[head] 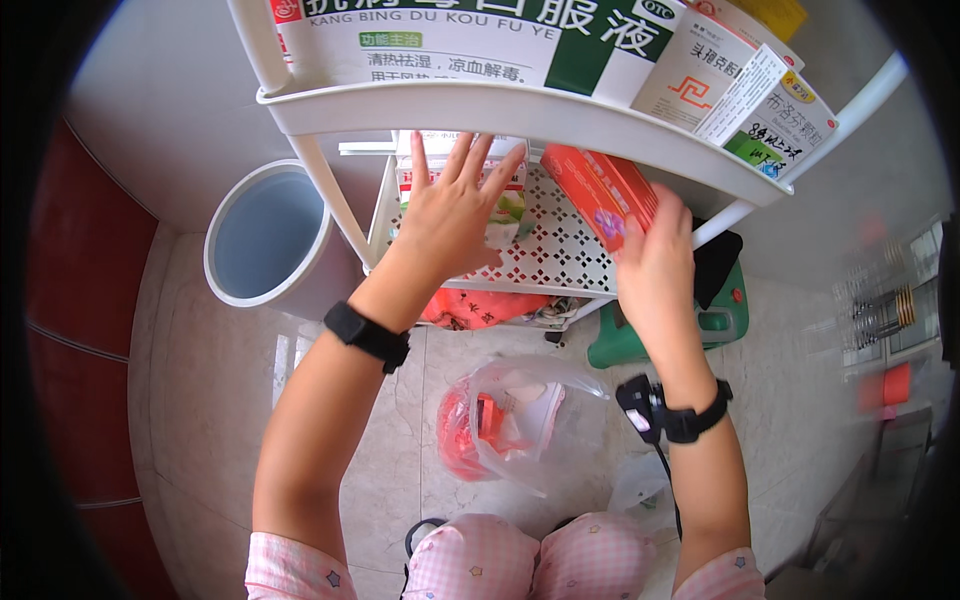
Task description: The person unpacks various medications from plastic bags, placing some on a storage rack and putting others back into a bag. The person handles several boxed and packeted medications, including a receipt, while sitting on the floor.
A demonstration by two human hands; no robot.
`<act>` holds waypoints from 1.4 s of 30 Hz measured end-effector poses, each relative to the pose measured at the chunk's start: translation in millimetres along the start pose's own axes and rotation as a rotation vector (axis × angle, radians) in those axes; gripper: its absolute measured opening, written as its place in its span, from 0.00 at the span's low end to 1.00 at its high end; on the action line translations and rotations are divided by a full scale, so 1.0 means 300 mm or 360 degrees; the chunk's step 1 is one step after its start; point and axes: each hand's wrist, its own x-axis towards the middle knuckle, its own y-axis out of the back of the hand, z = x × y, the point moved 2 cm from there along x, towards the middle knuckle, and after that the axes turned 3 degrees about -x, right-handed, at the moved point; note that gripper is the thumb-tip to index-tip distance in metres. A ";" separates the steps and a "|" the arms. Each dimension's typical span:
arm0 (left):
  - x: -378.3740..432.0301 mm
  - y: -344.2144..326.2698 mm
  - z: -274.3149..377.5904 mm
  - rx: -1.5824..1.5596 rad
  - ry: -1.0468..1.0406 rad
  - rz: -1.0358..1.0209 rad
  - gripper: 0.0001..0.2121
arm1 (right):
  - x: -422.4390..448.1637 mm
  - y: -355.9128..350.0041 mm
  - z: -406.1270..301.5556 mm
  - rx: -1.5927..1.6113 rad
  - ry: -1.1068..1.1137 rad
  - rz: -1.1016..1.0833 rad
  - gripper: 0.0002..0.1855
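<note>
A white plastic shelf rack (525, 112) stands before me, its middle shelf (574, 251) perforated. My left hand (448, 206) is spread, fingers apart, over stacked medicine boxes (508, 214) at that shelf's left side; whether the palm touches them I cannot tell. My right hand (660, 247) grips the near end of a red-orange medicine box (592, 191), which lies tilted at the shelf's right side, its far end under the upper shelf's rim. Larger medicine cartons (465, 56) and a small white granule box (780, 112) stand on the upper shelf.
A grey bin (270, 232) stands left of the rack. A red bag (487, 307) lies on the bottom shelf. Right of it sits a green plastic container (720, 319) with black cloth over it. On the tiled floor are an open clear plastic bag (525, 427) with red items and another clear bag (641, 484).
</note>
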 end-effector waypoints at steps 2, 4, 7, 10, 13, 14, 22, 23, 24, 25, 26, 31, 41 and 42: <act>0.054 0.002 0.019 -0.0035 0.0077 -0.0206 0.52 | 0.058 -0.028 -0.012 -0.0117 -0.0142 -0.0107 0.21; 0.091 -0.018 0.009 -0.0018 0.0198 -0.0415 0.52 | 0.123 -0.051 0.012 -0.0239 -0.0284 -0.0207 0.22; 0.100 -0.010 -0.035 0.0046 0.0130 -0.0402 0.49 | 0.220 -0.082 0.051 -0.0321 0.0095 -0.0068 0.22; 0.087 -0.003 -0.067 -0.0014 0.0079 -0.0359 0.46 | 0.301 -0.107 0.062 -0.0343 0.0339 -0.0123 0.19; 0.076 -0.009 -0.066 -0.0036 0.0062 -0.0383 0.48 | 0.322 -0.196 0.111 -0.0227 0.0003 -0.0262 0.16; 0.070 -0.020 -0.066 -0.0039 0.0070 -0.0319 0.48 | 0.323 -0.219 0.131 -0.0254 -0.0093 -0.0283 0.16; 0.038 -0.026 -0.014 0.0099 0.0074 -0.0145 0.56 | 0.276 -0.245 0.117 -0.0066 -0.0693 -0.0434 0.36; 0.036 -0.025 -0.004 0.0078 0.0072 -0.0091 0.57 | 0.253 -0.225 0.092 -0.0114 -0.0658 -0.0433 0.36; 0.029 -0.009 0.010 0.0019 0.0064 0.0002 0.53 | 0.218 -0.193 0.061 -0.0143 -0.0474 -0.0335 0.35; 0.007 -0.015 0.025 0.0001 0.0073 -0.0052 0.53 | 0.147 -0.187 0.051 -0.0169 -0.0311 -0.0277 0.34; -0.007 0.003 0.039 -0.0087 -0.0010 0.0149 0.49 | 0.100 -0.164 0.045 -0.0079 0.0062 -0.0083 0.31; -0.338 0.023 0.229 -0.0828 -0.0549 0.0279 0.12 | -0.376 0.027 0.161 0.0822 0.0927 -0.0432 0.14; -0.843 -0.330 0.474 -0.0327 -0.0683 -0.1438 0.13 | -0.902 -0.507 0.466 0.0240 -0.0211 -0.1473 0.07; -0.846 -0.314 0.473 -0.0242 -0.0643 -0.1585 0.14 | -0.915 -0.519 0.466 0.0502 -0.0013 -0.1440 0.09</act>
